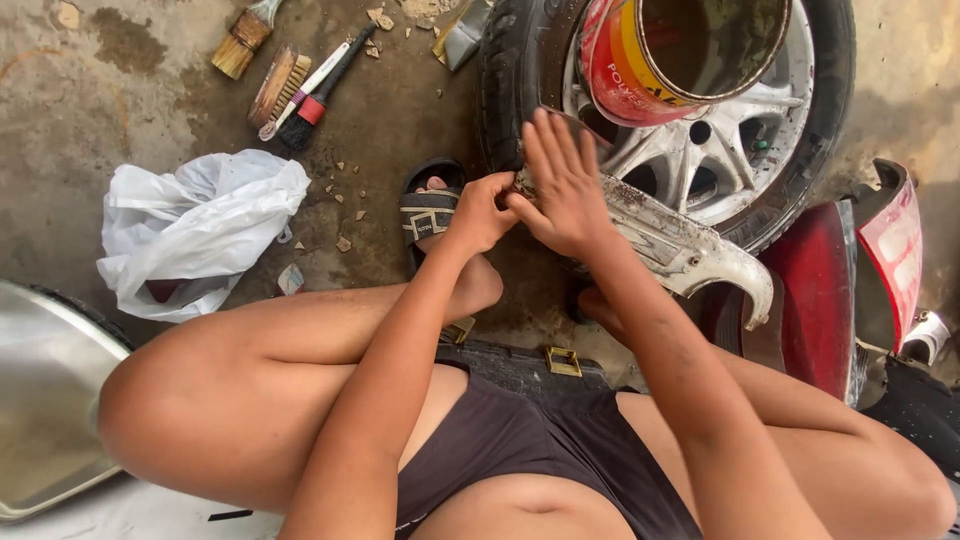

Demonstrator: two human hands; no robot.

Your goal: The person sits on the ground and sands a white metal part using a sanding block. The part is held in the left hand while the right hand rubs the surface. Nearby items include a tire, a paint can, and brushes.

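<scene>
I sit low with my knees spread over a concrete floor. My left hand is closed on the near end of a curved, filler-smeared white car part that lies across a wheel. My right hand rests flat on the same end with its fingers spread and pointing away from me. Whether it holds anything under the palm is hidden.
A tyre with a silver alloy rim lies ahead, with a red and yellow tin on it. Brushes and a white plastic bag lie to the left. Red car panels stand right, a metal panel lies lower left.
</scene>
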